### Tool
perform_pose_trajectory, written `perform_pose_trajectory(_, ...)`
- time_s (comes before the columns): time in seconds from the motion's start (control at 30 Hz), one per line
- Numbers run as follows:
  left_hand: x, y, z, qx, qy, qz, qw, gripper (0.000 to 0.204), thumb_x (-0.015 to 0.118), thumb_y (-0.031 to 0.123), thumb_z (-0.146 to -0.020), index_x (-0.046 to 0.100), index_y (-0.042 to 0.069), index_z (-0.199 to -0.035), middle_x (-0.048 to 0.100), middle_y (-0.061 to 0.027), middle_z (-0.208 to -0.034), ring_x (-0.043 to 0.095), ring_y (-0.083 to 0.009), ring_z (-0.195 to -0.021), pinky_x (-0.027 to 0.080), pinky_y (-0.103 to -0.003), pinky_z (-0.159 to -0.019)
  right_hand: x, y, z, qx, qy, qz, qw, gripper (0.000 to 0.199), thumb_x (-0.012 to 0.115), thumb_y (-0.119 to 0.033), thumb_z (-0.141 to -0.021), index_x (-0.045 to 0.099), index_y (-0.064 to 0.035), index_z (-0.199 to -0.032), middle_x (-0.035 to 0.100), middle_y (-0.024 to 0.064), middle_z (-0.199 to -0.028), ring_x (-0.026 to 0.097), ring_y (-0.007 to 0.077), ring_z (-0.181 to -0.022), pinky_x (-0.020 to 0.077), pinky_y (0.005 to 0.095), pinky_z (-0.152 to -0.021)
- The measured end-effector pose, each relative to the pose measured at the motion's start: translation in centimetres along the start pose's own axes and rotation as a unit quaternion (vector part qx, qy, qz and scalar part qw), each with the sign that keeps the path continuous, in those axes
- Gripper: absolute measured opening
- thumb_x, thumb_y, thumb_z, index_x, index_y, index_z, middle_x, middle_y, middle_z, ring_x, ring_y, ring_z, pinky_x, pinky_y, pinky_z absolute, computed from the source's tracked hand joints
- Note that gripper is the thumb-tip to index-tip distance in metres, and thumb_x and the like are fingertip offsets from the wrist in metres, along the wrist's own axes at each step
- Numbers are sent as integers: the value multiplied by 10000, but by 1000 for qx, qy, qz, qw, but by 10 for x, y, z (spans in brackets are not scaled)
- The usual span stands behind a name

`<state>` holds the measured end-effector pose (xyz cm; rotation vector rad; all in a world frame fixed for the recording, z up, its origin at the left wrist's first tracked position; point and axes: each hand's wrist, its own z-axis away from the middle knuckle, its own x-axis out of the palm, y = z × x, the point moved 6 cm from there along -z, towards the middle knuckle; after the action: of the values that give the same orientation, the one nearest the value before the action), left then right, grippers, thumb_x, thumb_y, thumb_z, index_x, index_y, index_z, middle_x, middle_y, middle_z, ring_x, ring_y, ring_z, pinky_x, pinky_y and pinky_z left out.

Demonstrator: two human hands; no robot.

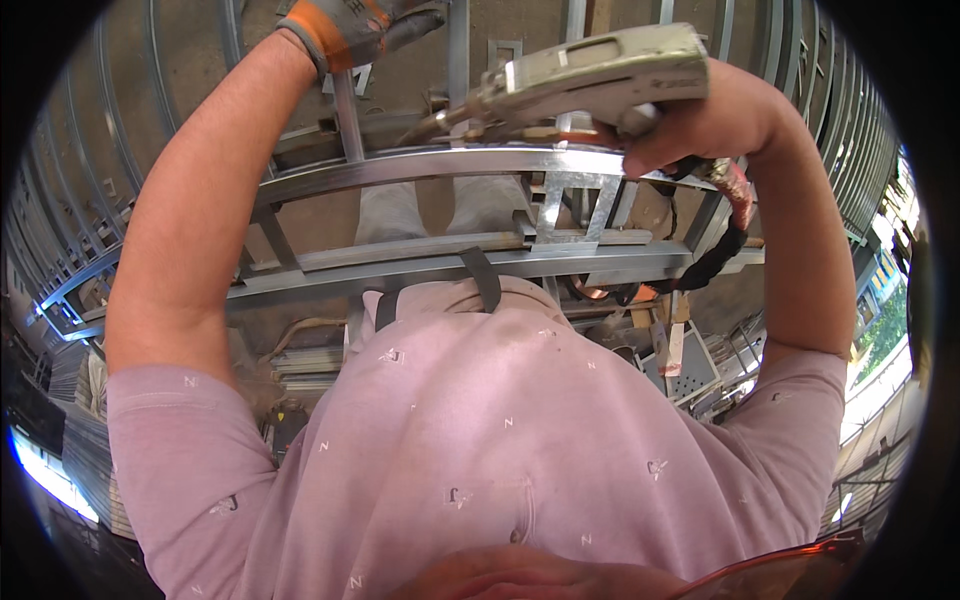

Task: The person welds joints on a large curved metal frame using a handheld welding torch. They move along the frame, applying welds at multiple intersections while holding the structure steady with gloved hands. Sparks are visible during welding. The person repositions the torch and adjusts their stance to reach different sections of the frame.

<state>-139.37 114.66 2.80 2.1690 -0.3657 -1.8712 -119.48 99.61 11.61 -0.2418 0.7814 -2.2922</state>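
Observation:
My left hand point(345, 28), in a grey and orange work glove, reaches to the top edge of the view. Its visible fingers stretch out to the right above the metal frame, and their tips are partly cut off. My bare right hand point(715, 115) is closed round the grip of a beige welding gun point(600, 78). The gun's nozzle points left and slightly down, just above a shiny metal rail point(440, 165). From the grip a cable point(718, 250), wrapped in black and red, hangs down.
A slotted metal bracket point(575, 210) joins the upper rail to a lower rail point(440, 268) in front of my body. Long metal bars point(150, 70) run away on the left, and more bars point(860, 130) stand on the right. A perforated box point(695, 370) sits at lower right.

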Motion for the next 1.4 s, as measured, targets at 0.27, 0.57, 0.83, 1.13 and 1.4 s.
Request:
perform_pose_trajectory(0.27, -28, -48, 79, -2, -88, -58, 994, 520, 690, 351, -925, 654, 201, -1421, 576, -69, -1547, 452, -373, -1507, 275, -582, -1284, 33, -21, -67, 35, -42, -2, 999, 362, 893, -120, -735, 751, 14, -1040, 719, 82, -783, 676, 175, -630, 563, 336, -576)
perform_pose_trajectory(0.57, -26, -53, 83, 17, -62, -26, 998, 522, 688, 331, -916, 646, 225, -1426, 601, -57, -1509, 478, -364, -1486, 285, -581, -1278, 40, -11, -93, 76, -64, 33, 994, 390, 906, -136, -713, 767, 17, -1045, 749, 99, -822, 705, 201, -688, 584, 365, -637)
perform_pose_trajectory(0.83, -26, -53, 81, 8, -56, -36, 998, 470, 707, 305, -915, 673, 227, -1376, 628, -52, -1481, 498, -352, -1477, 293, -569, -1278, 41, -16, -93, 89, -84, 36, 992, 384, 899, -129, -716, 771, 20, -1046, 750, 109, -802, 704, 205, -675, 584, 367, -637)
perform_pose_trajectory(1.13, -23, -56, 85, 32, 19, -13, 999, 401, 734, 269, -906, 707, 215, -1303, 638, -53, -1480, 488, -353, -1489, 287, -549, -1296, 40, -20, -92, 93, -85, 68, 990, 402, 899, -136, -712, 778, 2, -1070, 759, 115, -821, 713, 212, -694, 583, 367, -659)
perform_pose_trajectory(1.4, -24, -54, 83, 34, -2, -34, 999, 413, 696, 301, -951, 676, 209, -1352, 610, -52, -1518, 432, -337, -1537, 226, -533, -1322, 38, -22, -90, 71, -79, 71, 992, 404, 897, -132, -716, 780, -4, -1080, 770, 112, -848, 718, 214, -719, 586, 376, -685)
